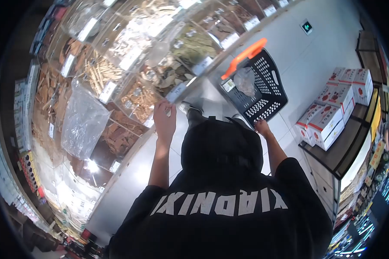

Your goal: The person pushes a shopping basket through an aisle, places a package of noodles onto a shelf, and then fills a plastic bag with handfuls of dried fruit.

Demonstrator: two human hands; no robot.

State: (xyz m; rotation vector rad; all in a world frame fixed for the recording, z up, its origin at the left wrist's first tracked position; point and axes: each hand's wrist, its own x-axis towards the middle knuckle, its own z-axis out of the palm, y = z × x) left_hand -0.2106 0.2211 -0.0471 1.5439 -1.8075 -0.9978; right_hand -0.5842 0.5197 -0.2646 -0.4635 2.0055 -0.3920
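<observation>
Head view: the left hand [164, 118] is raised in the middle of the frame, fingers straight and held together, tips on the front edge of a clear plastic bin of pale dried slices [162, 80] beside its white label. The right hand [262, 127], right of centre, seems curled around the near rim of a black perforated plastic basket with an orange handle [263, 93], which carries a crumpled clear bag [245, 81]. The step looks like getting into the bin; that would call for lifting its front flap while the basket stays close. A large empty clear plastic bag [84, 121] hangs at the left before other bins, and white-and-red cartons [333, 112] stack on a dark shelf at the right, narrowing the aisle.
</observation>
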